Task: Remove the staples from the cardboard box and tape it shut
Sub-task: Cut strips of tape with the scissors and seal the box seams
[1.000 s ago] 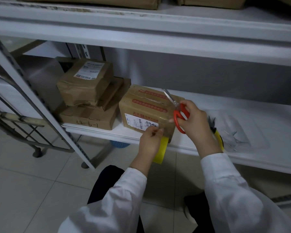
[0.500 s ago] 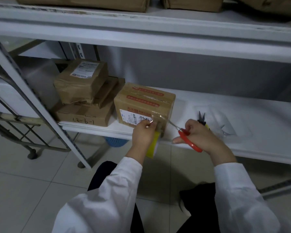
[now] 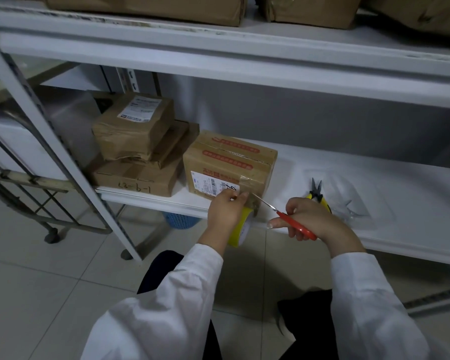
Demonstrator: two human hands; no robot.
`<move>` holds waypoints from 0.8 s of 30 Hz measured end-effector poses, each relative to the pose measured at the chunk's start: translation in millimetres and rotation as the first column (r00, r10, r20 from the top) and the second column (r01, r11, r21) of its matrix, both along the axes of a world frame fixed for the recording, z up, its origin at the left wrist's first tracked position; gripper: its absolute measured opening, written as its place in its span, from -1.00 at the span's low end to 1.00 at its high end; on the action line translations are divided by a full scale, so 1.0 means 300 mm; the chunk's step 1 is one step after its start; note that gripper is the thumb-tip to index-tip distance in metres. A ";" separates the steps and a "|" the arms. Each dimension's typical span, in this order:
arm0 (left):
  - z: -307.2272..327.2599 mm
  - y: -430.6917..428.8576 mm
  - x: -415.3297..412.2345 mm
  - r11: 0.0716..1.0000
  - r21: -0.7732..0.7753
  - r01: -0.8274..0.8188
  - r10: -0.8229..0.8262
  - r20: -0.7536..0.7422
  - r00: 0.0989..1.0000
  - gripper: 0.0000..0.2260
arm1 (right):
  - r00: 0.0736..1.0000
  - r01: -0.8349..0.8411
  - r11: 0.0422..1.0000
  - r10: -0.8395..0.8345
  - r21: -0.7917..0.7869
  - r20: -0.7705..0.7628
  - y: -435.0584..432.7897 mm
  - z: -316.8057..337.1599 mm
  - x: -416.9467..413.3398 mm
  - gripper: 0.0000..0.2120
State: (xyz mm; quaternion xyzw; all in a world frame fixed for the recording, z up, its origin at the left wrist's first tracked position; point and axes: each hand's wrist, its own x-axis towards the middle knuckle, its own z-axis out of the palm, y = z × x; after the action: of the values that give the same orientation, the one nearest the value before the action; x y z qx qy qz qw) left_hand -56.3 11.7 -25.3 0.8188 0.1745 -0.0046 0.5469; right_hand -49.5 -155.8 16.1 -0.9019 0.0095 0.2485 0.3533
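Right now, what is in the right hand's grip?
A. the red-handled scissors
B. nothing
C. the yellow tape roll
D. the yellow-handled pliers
A: the right hand grips the red-handled scissors, blades aimed at the tape beside the cardboard box; the yellow-handled pliers lie on the shelf, and the left hand holds the yellow tape roll.

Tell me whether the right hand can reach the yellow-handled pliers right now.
Probably yes: the pliers lie on the shelf just beyond the right hand, nothing between. But it grips the red scissors, so it would likely need to set those down first.
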 end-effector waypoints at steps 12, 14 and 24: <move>-0.006 0.011 0.018 0.998 0.057 0.009 -0.009 -0.014 1.000 -0.71 | 0.999 -0.005 1.000 0.006 -0.018 0.054 0.017 0.001 -0.002 -0.54; -0.004 0.011 0.019 0.998 0.064 0.006 -0.005 -0.015 1.000 -0.73 | 0.994 -0.035 0.992 0.048 -0.122 0.100 0.010 0.003 -0.004 -0.48; 0.007 0.001 0.016 0.995 0.102 0.005 -0.003 -0.020 1.000 -0.73 | 0.780 0.154 0.978 -0.207 0.140 0.590 0.111 0.044 0.043 -0.44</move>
State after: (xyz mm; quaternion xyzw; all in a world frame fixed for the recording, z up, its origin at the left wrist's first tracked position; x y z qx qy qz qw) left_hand -51.5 11.9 -23.2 0.8461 0.1782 -0.0048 0.5024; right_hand -36.5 -122.6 29.2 -0.9132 -0.0273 -0.0853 0.3975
